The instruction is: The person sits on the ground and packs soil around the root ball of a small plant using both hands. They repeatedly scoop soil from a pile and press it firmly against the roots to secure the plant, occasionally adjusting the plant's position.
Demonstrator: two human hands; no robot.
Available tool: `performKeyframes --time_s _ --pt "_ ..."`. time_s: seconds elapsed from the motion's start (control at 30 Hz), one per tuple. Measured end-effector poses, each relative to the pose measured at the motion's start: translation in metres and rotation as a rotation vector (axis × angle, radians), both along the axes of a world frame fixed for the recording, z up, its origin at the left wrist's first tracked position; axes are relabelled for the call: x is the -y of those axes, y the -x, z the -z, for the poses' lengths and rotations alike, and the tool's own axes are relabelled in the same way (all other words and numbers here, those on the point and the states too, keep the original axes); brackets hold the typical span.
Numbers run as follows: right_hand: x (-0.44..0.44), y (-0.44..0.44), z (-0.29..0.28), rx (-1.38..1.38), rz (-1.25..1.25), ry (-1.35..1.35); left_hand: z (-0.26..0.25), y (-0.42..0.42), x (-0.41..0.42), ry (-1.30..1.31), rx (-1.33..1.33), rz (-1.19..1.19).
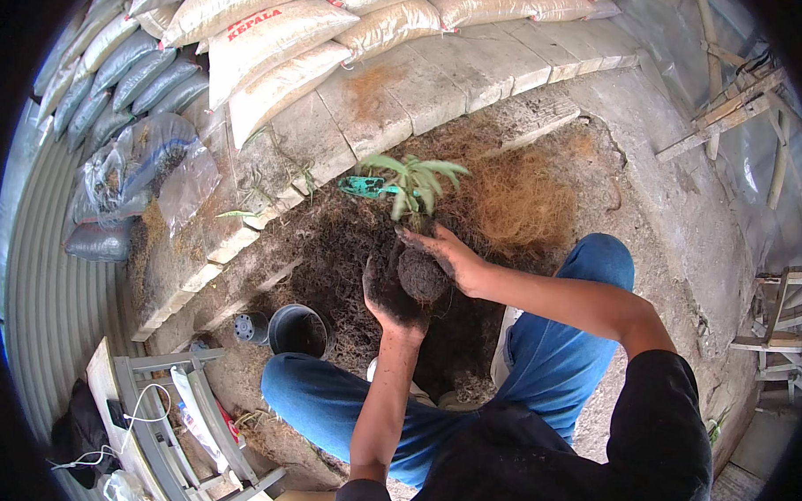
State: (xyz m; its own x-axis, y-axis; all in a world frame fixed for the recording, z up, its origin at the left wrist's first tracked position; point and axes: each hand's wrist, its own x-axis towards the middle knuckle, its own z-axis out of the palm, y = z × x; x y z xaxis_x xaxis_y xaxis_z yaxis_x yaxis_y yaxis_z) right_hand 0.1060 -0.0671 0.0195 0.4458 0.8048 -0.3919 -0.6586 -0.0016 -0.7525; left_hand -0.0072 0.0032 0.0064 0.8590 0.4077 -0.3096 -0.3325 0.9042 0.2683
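Note:
A leafy green plant (420,181) is tilted away from me, its dark root ball (422,276) towards me. My left hand (391,296), smeared with soil, cups the root ball from the left. On the other side my right hand (452,255) grips it near the stem base, thumb and fingers dark with soil. Just beyond the leaves lies a turquoise hand trowel (362,186), its handle partly covered by the foliage. Loose dark soil (335,248) spreads beneath both hands.
A black plastic pot (300,332) and a smaller pot (251,327) stand left of my knee. Brown coconut fibre (525,202) is heaped right of the plant. Concrete slabs (440,73) edge the soil, with stacked sacks (282,41) behind. A grey stool-like frame (170,415) lies lower left.

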Motion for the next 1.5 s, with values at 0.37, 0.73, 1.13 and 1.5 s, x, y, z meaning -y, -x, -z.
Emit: performKeyframes --time_s 0.37,0.73,1.13,1.5 --pt "0.004 0.001 0.023 -0.307 -0.092 -0.054 0.049 -0.013 -0.003 -1.174 -0.544 -0.304" --pt "0.007 0.009 0.013 -0.401 -0.081 0.078 0.018 0.007 0.005 -2.069 -0.297 -0.671" --pt "0.009 0.022 0.023 -0.407 0.064 0.132 0.031 0.000 0.011 -2.078 -0.135 -0.700" --pt "0.006 0.011 0.020 -0.373 0.058 0.089 0.018 -0.002 0.001 -1.926 -0.286 -0.640"
